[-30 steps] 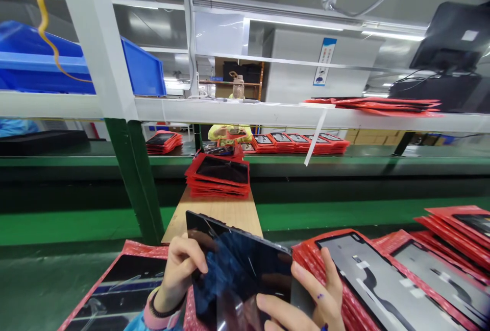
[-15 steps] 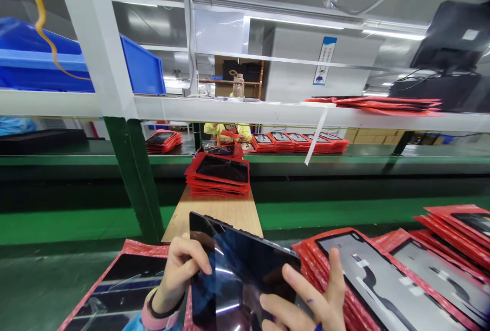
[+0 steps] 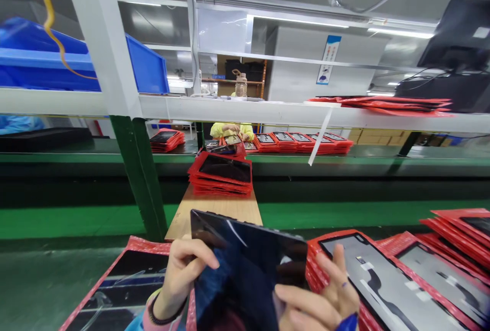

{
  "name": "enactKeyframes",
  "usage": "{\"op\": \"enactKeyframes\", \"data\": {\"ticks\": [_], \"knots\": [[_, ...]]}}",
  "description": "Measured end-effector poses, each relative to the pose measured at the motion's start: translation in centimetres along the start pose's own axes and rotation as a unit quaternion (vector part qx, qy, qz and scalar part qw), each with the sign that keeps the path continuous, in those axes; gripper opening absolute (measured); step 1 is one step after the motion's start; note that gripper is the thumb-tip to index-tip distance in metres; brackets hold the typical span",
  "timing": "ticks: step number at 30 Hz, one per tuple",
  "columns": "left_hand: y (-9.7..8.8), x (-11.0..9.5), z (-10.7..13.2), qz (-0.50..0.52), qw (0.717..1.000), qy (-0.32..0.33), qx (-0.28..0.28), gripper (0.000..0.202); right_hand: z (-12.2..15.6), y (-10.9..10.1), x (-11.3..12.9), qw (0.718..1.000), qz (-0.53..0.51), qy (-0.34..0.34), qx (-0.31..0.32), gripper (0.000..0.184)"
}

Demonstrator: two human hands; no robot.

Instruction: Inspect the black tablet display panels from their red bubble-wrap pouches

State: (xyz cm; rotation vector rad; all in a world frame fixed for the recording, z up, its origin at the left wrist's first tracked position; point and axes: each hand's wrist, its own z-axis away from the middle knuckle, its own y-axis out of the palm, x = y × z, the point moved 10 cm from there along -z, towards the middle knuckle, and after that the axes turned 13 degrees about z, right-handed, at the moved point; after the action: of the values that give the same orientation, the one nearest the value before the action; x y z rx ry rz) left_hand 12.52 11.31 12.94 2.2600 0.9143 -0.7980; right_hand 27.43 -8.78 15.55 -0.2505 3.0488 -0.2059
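A glossy black tablet screen (image 3: 245, 269) is held up tilted in front of me, its face reflecting light. My left hand (image 3: 187, 269) pinches its left edge, thumb and forefinger on the glass. My right hand (image 3: 321, 290) is at the lower right side, some fingers curled against the screen and others raised off it; its thumb is hidden. To the left, a dark screen panel (image 3: 126, 285) under clear film lies on a red bubble sleeve (image 3: 132, 243). Right of my hands, a grey-backed screen panel (image 3: 386, 280) tops a stack of red sleeves.
Another grey-backed panel (image 3: 440, 275) and a red sleeve stack (image 3: 459, 229) are farther right. Ahead, red sleeves (image 3: 220, 175) sit on a wooden board (image 3: 214, 208) bridging to the far bench. A green post (image 3: 140, 178) stands left. Across the way sits a person in yellow (image 3: 245, 131).
My right hand has shifted right and lower on the screen, its raised fingers drawing closer together. The screen has turned slightly, and its reflections differ. The far person's hands have moved.
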Motion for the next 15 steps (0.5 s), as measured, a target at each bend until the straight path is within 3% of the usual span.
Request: {"op": "enactKeyframes", "data": {"ticks": [3, 6, 9, 12, 15], "knots": [[0.0, -0.4, 1.0, -0.056, 0.998, 0.017, -0.022, 0.014, -0.5, 0.1, -2.7, 0.993, -0.034, 0.107, -0.044, 0.029], [-0.1, -0.7, 2.7, -0.091, 0.991, 0.038, -0.088, 0.034, -1.5, 0.9, -4.0, 0.978, -0.124, 0.153, -0.066, 0.028], [0.4, -0.3, 4.5, -0.054, 0.987, 0.02, -0.149, 0.063, -1.6, 1.1, -5.7, 0.953, -0.207, 0.192, -0.111, 0.028], [1.9, 0.1, 5.6, -0.038, 0.989, -0.012, -0.143, 0.081, -0.6, 1.9, -7.7, 0.928, -0.27, 0.22, -0.132, 0.03], [2.6, 0.7, 6.5, -0.106, 0.985, -0.05, -0.125, 0.094, 0.8, 3.8, -9.7, 0.907, -0.304, 0.272, -0.11, 0.026]]}}
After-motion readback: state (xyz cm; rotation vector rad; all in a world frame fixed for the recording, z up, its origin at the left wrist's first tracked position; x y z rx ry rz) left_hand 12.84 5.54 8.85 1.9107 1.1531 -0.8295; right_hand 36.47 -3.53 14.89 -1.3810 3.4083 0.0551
